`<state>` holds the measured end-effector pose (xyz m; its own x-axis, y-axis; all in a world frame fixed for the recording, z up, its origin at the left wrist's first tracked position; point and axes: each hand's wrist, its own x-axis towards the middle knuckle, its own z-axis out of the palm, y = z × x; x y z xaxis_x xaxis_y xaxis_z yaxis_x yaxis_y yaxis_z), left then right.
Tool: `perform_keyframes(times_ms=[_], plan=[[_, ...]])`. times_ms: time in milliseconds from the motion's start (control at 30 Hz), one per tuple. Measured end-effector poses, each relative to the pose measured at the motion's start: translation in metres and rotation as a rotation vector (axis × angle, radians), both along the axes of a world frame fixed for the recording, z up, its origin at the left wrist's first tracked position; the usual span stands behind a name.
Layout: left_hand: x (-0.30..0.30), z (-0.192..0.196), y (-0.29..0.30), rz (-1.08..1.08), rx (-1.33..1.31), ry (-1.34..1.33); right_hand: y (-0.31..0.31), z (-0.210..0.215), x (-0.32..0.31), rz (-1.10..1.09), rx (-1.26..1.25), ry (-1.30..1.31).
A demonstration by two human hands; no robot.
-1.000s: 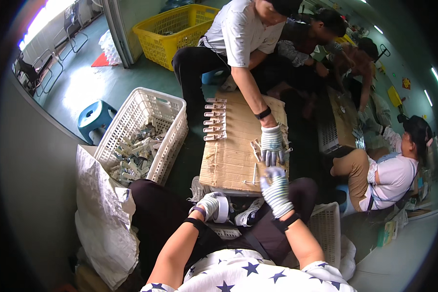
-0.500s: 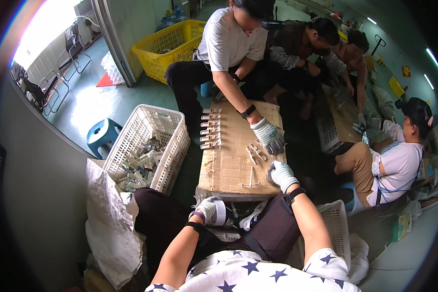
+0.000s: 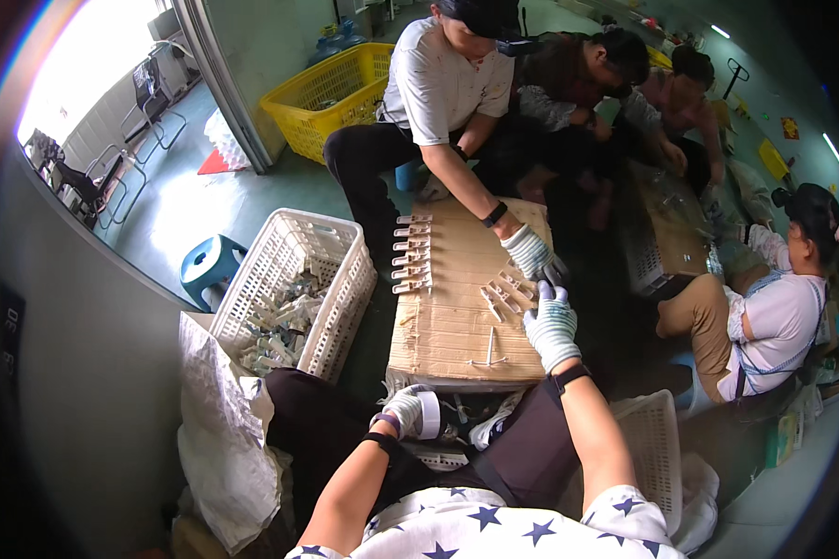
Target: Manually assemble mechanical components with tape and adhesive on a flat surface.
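White sack: it slumped at the far left, near the person's left knee, just beside the white basket.
White basket: a lattice crate on the floor left of the table, part filled with loose pale plastic pieces.
Left hand: gloved, low at the near edge of the table, curled around a roll of white tape and grasping it.
Cardboard table top: a flat brown sheet in the middle of the scene, between the person and the co-worker opposite.
Row of clips: pale parts laid side by side at the far left of the cardboard, well apart from both of the person's hands.
Loose clips: a small cluster at the right part of the cardboard, just left of the right hand.
Right hand: gloved, fingers spread and released, resting at the right edge of the cardboard beside the loose clips; it grasped nothing visible.
Co-worker's hand: gloved, reaching from the far side, just beyond the right hand and almost touching it.
Yellow basket: far behind, on the floor.
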<state>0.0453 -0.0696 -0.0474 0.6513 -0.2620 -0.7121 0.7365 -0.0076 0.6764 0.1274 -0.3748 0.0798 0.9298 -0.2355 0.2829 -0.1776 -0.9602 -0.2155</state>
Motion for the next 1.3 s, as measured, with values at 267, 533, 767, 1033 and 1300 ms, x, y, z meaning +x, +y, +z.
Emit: perform_keyframes(times_ms=[267,533,767,1033,1300], plan=[[0.003,-0.017,0.001,0.015,-0.038,0.018,0.061,-0.03,-0.047,0.54,0.043,0.458],[0.005,-0.019,0.001,0.017,-0.064,0.02,0.082,-0.065,-0.031,0.425,-0.043,0.645],[0.006,-0.011,-0.002,0.009,-0.014,0.049,0.073,-0.086,-0.021,0.426,0.026,0.544],[0.005,0.006,-0.008,0.064,-0.022,0.049,0.071,-0.092,-0.018,0.439,0.053,0.48],[0.004,-0.026,-0.004,0.081,-0.006,0.04,0.072,-0.089,-0.018,0.416,0.085,0.511]])
